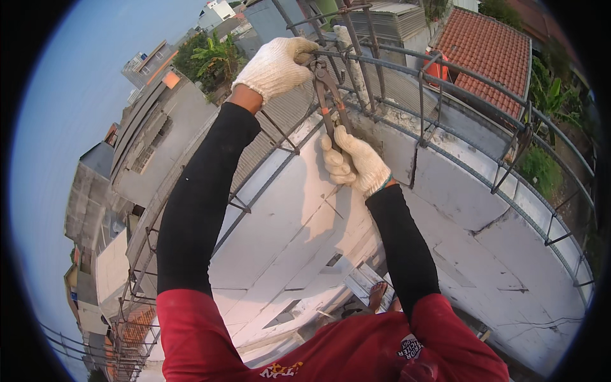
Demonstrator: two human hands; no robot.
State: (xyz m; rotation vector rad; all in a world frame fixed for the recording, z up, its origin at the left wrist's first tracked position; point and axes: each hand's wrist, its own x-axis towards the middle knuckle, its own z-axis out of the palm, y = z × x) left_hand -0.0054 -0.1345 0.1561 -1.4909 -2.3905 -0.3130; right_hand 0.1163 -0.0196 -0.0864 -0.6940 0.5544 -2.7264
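My right hand (356,162), in a white knit glove, grips the handles of a pair of tying pincers (323,92). Orange bands mark the handles, and the jaws point up at the bars where the rebar cages meet. Close beside the jaws, my left hand (275,69), gloved alike, has its fingers curled at the end of a rebar (375,65); its fingertips are partly hidden. A pale, rough upright rod (354,67) rises through the cage just right of the pincers.
Rebar cages run along both wall tops, with stirrups (421,108) sticking out. A light block wall (458,191) drops away below. My feet stand on a narrow plank (364,280) far down. Beyond are roofs, including a red tiled roof (487,57), and a red container (436,69).
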